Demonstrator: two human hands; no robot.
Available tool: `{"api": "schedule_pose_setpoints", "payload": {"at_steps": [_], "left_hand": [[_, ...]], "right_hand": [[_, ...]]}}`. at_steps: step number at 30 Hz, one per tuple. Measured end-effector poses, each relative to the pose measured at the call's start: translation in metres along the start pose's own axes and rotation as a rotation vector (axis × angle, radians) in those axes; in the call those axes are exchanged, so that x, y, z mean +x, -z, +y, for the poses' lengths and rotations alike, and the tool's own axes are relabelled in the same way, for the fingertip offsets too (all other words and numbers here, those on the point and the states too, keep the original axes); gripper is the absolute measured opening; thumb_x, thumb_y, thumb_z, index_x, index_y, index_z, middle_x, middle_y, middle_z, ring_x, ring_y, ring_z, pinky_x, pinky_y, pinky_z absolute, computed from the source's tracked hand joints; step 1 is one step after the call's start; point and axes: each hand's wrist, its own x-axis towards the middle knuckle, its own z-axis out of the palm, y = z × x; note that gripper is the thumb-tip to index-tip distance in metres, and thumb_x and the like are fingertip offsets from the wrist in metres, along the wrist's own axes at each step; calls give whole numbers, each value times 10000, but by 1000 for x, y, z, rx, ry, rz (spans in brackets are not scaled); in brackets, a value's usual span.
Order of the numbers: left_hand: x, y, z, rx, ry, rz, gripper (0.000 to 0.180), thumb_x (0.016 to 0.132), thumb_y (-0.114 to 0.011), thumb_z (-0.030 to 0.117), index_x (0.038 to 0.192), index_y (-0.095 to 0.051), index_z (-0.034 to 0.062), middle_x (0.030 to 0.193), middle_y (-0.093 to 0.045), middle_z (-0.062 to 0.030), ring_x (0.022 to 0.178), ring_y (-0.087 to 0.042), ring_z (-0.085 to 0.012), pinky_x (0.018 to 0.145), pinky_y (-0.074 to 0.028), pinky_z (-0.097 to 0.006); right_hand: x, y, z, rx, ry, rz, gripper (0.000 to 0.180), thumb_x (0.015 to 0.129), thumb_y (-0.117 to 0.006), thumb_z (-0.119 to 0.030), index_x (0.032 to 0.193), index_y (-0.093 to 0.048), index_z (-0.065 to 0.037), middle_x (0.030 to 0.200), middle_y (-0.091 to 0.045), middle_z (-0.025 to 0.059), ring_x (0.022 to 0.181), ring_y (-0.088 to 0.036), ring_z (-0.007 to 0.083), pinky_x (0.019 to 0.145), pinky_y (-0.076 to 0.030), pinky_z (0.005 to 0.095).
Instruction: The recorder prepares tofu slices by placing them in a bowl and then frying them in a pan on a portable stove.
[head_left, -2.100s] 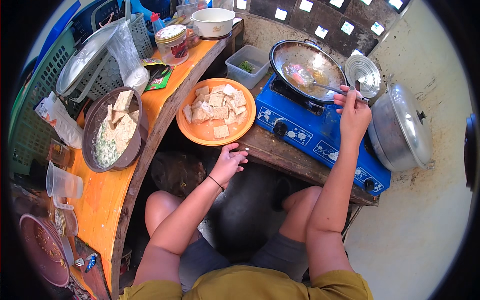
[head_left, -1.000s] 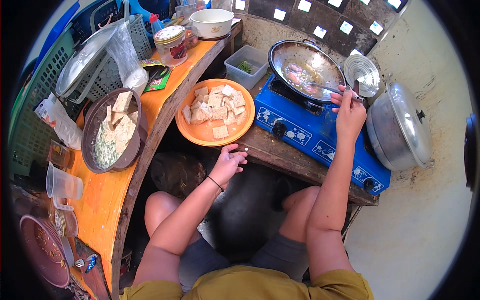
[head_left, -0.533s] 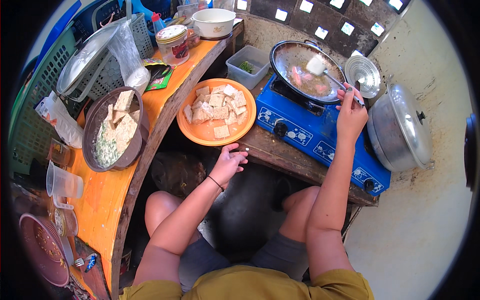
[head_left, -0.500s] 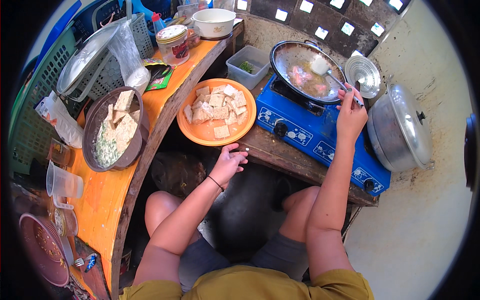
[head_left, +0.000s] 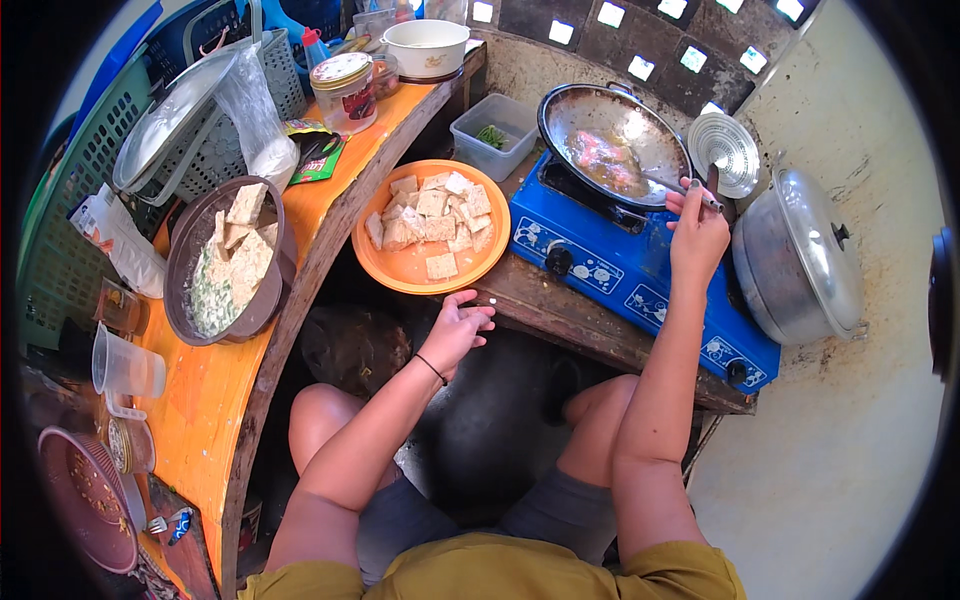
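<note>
My right hand (head_left: 697,225) is closed round the handle of a spatula (head_left: 660,183), whose blade dips into the wok (head_left: 655,130) and is hard to make out there. Pinkish pieces of food (head_left: 603,153) lie in the oil. The wok sits on a blue gas stove (head_left: 600,240). My left hand (head_left: 462,325) hovers just below an orange plate (head_left: 370,255), its fingers loosely bent and apart, with a tiny white speck near a fingertip. Pale cut slabs, which look like tempeh (head_left: 440,230), cover the plate.
At left, a brown bowl (head_left: 283,295) holds white batter with green bits and more slabs. A lidded pot (head_left: 790,265) stands right of the stove, beside a perforated metal disc (head_left: 725,155). Behind the plate is a clear tub (head_left: 510,155). A measuring jug (head_left: 130,370) stands at left.
My right hand has moved slightly down, and the spatula's blade, raised and plainly visible before, has dropped lower into the wok. My left hand has stayed nearly still.
</note>
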Motion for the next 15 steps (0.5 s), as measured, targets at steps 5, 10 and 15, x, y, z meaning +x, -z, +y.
{"api": "schedule_pose_setpoints", "payload": {"at_steps": [5, 10, 15], "left_hand": [[-1, -2, 1, 15, 7, 8, 504, 963, -502, 73, 1431, -317, 51, 1215, -617, -117, 949, -609, -149, 775, -506, -287], [2, 2, -2, -9, -6, -4, 548, 931, -584, 105, 1408, -325, 28, 1237, -608, -139, 998, -617, -172, 783, -516, -293], [1, 0, -1, 4, 1, -1, 532, 943, -540, 83, 1424, -318, 39, 1226, -613, -128, 977, -613, -160, 773, -514, -285]], "right_hand": [[-4, 2, -12, 8, 17, -38, 365, 1050, -492, -277, 1125, -689, 21, 878, -747, 109, 778, -717, 129, 595, -522, 236], [-8, 3, -22, 45, 49, -33, 364, 1046, -489, -269, 1093, -707, 19, 851, -746, 106, 758, -711, 122, 588, -527, 243], [-10, 4, -29, 83, 103, -21, 350, 1039, -491, -249, 1088, -714, 16, 827, -743, 101, 735, -706, 121, 587, -533, 250]]}}
